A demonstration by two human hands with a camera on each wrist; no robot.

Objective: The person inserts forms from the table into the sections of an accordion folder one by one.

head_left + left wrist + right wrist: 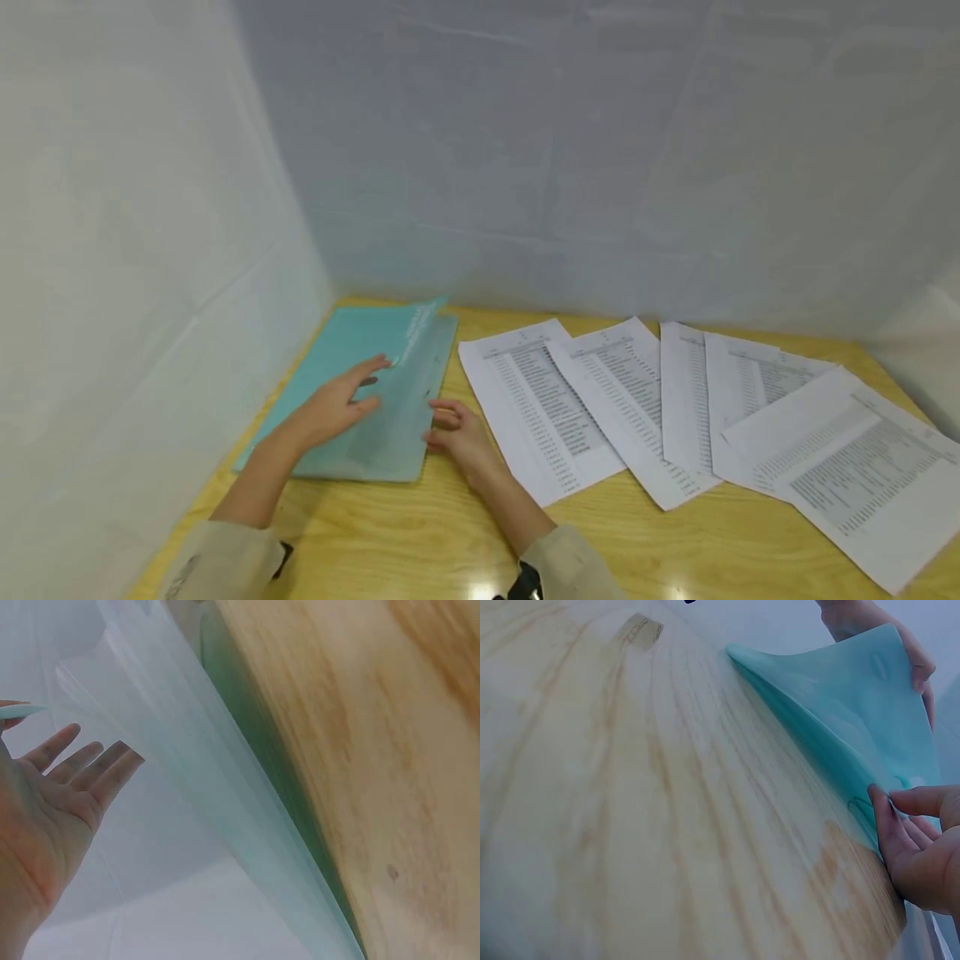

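Opening step under way: translucent teal plastic folder point(352, 392) flat at left end of yellow wooden counter point(420, 533). Left hand point(337, 404) spread flat on cover, fingers straight. Right hand point(453, 433) pinching cover's right edge, lifting. Next, judged: swing cover leftward, clear of printed white paper sheets point(675, 408) fanned rightward.

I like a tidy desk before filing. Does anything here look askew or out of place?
Yes. The printed sheets lie fanned and overlapping at different angles across the table, not stacked. The teal folder has its right edge lifted off the wood, the right hand at that edge and the left hand spread on top.
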